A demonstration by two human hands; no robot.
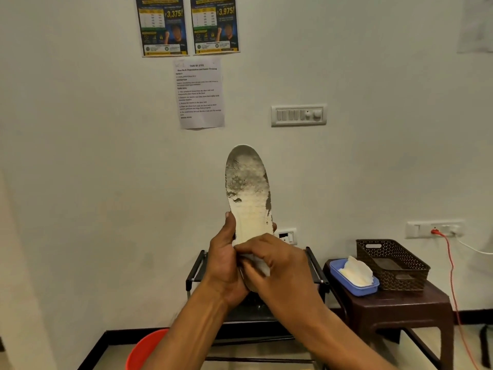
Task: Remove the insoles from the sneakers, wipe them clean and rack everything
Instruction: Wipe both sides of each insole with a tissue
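Left grip and right grip are bare, as are both lean forearms.

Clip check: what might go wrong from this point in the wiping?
1. The left hand grips the insole only at its lower end, so it may flex or slip as the right hand presses the wipe on it.
2. The wipe sits low; the grey grime near the upper end may get missed.

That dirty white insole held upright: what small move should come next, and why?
Probably slide the crumpled white wipe up toward the top end: the right hand holds it low against the worn white foam insole, the left hand grips the lower end, and grey grime covers the upper half.
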